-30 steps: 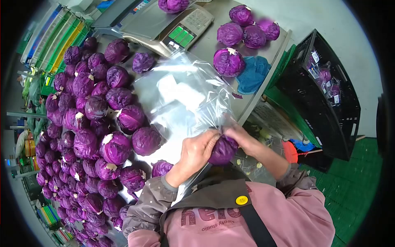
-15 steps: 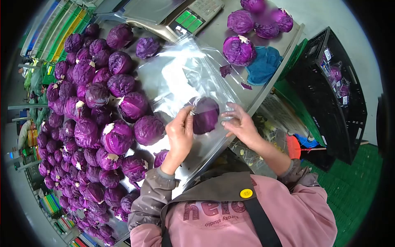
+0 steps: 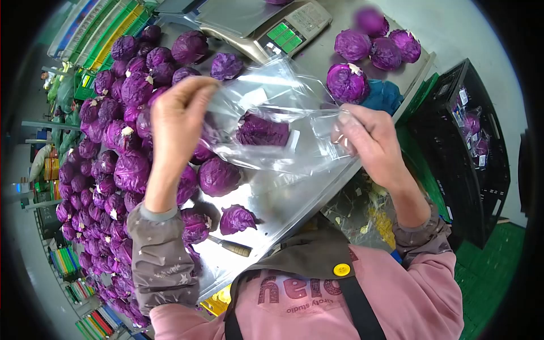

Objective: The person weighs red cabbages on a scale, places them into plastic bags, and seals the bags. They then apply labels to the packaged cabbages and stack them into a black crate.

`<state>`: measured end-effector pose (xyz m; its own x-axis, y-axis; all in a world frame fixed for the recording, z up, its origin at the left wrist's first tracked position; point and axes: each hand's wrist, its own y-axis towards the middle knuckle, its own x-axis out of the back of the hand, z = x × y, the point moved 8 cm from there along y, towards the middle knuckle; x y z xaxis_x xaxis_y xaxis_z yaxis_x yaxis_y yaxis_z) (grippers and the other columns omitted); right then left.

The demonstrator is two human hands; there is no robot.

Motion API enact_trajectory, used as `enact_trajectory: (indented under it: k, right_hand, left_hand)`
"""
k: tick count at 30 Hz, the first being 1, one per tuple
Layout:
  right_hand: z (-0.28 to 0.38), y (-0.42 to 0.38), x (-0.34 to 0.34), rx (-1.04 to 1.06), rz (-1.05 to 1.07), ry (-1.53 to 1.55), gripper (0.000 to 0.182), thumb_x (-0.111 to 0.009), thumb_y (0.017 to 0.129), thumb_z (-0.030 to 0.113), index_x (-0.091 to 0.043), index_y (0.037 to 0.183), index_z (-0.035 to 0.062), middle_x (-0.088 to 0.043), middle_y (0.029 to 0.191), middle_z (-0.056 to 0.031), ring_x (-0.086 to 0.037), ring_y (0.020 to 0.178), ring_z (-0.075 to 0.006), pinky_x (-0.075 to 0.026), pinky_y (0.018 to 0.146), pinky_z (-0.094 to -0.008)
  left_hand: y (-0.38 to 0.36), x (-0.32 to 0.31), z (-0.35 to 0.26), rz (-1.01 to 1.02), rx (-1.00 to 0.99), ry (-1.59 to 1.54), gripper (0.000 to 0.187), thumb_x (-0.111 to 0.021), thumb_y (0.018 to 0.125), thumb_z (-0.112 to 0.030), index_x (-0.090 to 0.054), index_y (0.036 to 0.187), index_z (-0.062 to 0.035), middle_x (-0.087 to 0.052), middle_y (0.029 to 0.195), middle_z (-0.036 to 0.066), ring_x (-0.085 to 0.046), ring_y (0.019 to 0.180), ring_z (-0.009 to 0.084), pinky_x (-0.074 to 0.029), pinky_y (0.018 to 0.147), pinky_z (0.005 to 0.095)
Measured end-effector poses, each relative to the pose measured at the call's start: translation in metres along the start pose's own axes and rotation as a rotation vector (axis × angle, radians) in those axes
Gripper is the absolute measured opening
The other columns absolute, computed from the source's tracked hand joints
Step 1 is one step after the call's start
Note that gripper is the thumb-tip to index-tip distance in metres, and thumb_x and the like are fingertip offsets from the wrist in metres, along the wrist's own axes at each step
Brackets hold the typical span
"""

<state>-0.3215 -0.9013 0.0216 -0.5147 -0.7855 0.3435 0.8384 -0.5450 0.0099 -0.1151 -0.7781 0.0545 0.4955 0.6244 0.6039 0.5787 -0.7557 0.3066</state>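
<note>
A clear plastic bag (image 3: 317, 133) is stretched wide between my hands above the metal table. My left hand (image 3: 181, 110) pinches its left edge. The fingers of my right hand (image 3: 369, 141) are closed on its right edge. Between the hands, dark purple cabbage (image 3: 263, 131) shows through the film; I cannot tell whether it lies inside the bag or behind it. Below the bag, a whole red cabbage (image 3: 219, 176) and a loose purple leaf piece (image 3: 237, 220) rest on the table, with a knife handle (image 3: 235, 247) close by.
A large heap of red cabbages (image 3: 131, 171) fills the left side. At the back stands a scale (image 3: 292, 31) with a green display. Several cabbages (image 3: 352, 45) and a blue cloth (image 3: 384, 96) lie at the right, and a black crate (image 3: 447, 147) stands beyond the table edge.
My hands have moved apart and up, spreading the bag that lay on the table. My left hand has gone left over the heap. The knife handle has come into view.
</note>
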Motion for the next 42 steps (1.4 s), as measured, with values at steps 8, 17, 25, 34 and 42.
enact_trajectory:
  k: [8, 17, 25, 34, 42]
  right_hand:
    - [-0.023, -0.029, -0.023, 0.096, -0.07, -0.086, 0.018, -0.05, 0.081, 0.017, -0.054, 0.072, 0.002, -0.049, 0.057, -0.0162, -0.05, 0.05, -0.027, -0.041, 0.051, -0.0366]
    - [0.004, -0.043, -0.02, 0.197, -0.15, -0.346, 0.02, -0.053, 0.078, 0.021, -0.053, 0.065, 0.0052, -0.055, 0.058, -0.0131, -0.057, 0.056, -0.0317, -0.044, 0.05, -0.0417]
    - [0.053, -0.051, -0.099, 0.622, 0.129, -0.589, 0.029, -0.069, 0.057, 0.024, -0.056, 0.079, 0.0097, -0.05, 0.082, -0.003, -0.049, 0.081, -0.0194, -0.039, 0.075, -0.0359]
    - [0.061, -0.056, -0.115, 0.787, 0.273, -0.756, 0.017, -0.059, 0.068, 0.018, -0.055, 0.08, 0.0059, -0.052, 0.084, -0.0083, -0.051, 0.083, -0.0233, -0.037, 0.082, -0.0407]
    - [0.205, -0.087, 0.098, 0.959, 0.535, 0.838, 0.027, -0.048, 0.087, 0.02, -0.051, 0.112, 0.0098, -0.058, 0.104, -0.0053, -0.054, 0.095, -0.0168, -0.046, 0.074, -0.0374]
  left_hand:
    - [-0.097, -0.028, 0.046, 0.03, 0.325, -0.311, 0.074, -0.064, 0.069, 0.001, -0.022, 0.13, -0.0011, -0.052, 0.109, 0.015, -0.054, 0.095, 0.0221, -0.043, 0.085, 0.0321]
    - [-0.202, -0.074, 0.049, 0.364, 1.114, -1.088, 0.028, -0.051, 0.087, -0.034, -0.05, 0.096, -0.0064, -0.053, 0.076, 0.005, -0.054, 0.065, 0.0173, -0.045, 0.054, 0.0261]
    - [-0.178, -0.082, 0.0, 0.313, 1.132, -1.318, 0.032, -0.039, 0.093, -0.023, -0.044, 0.111, 0.0035, -0.053, 0.105, 0.015, -0.055, 0.097, 0.0288, -0.049, 0.082, 0.0462]
    - [-0.191, -0.092, -0.009, 0.334, 1.229, -1.648, 0.029, -0.032, 0.093, -0.017, -0.046, 0.105, 0.0051, -0.057, 0.103, 0.017, -0.057, 0.091, 0.0296, -0.046, 0.086, 0.0389]
    - [-0.174, -0.071, -0.007, 0.534, 0.961, -1.454, 0.043, -0.031, 0.094, -0.021, -0.041, 0.119, 0.0117, -0.052, 0.114, 0.025, -0.053, 0.105, 0.0314, -0.043, 0.092, 0.0378]
